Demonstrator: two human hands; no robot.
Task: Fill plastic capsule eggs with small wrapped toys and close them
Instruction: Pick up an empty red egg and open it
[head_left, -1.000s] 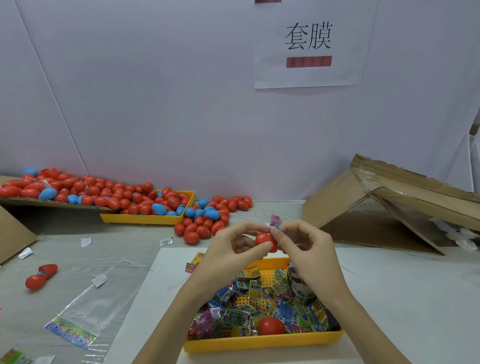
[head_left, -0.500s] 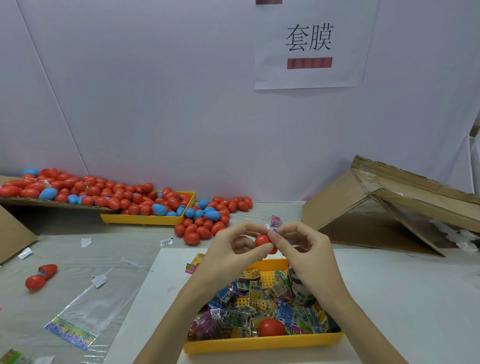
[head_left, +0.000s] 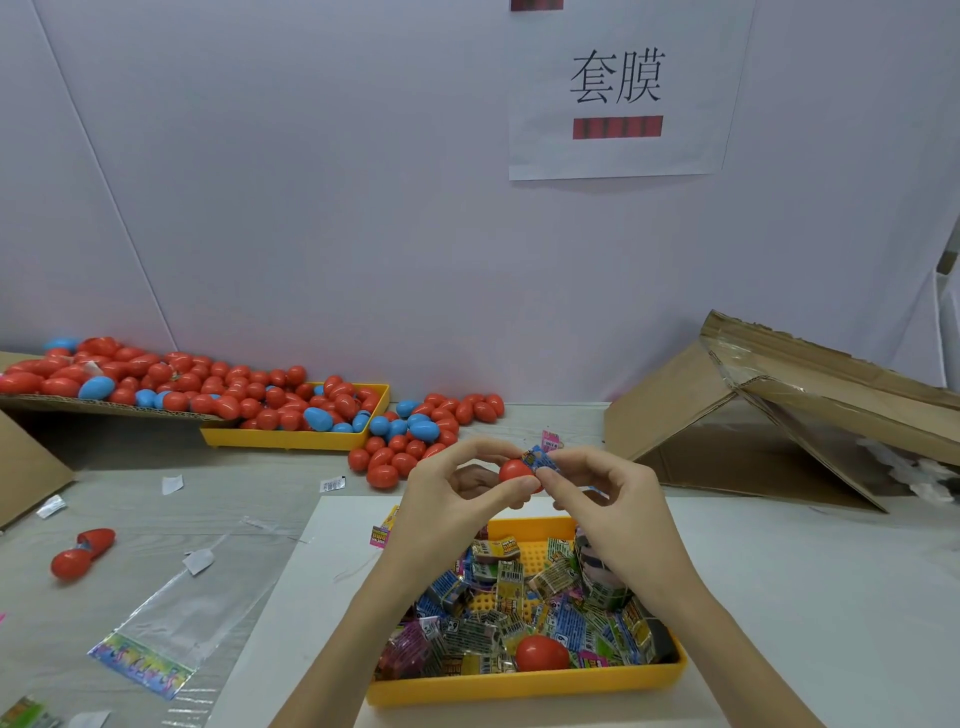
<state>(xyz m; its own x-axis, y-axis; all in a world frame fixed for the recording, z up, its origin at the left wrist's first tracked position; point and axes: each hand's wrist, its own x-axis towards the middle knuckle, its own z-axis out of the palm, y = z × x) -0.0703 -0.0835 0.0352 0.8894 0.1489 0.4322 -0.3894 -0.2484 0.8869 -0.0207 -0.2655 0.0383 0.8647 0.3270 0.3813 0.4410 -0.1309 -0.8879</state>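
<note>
A person's left hand (head_left: 457, 499) pinches a small red plastic egg half (head_left: 514, 471) between curled thumb and fingers, raised above a yellow plastic tray (head_left: 524, 686) of small foil-wrapped toys (head_left: 498, 597). The right hand (head_left: 608, 499) pinches a blue wrapped toy (head_left: 540, 460) with thumb and forefinger, touching the egg half's top. A closed red egg (head_left: 540, 652) lies in the tray

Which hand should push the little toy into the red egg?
The right hand. It already pinches the blue wrapped toy right at the red egg, while the left hand holds that egg steady.
</note>
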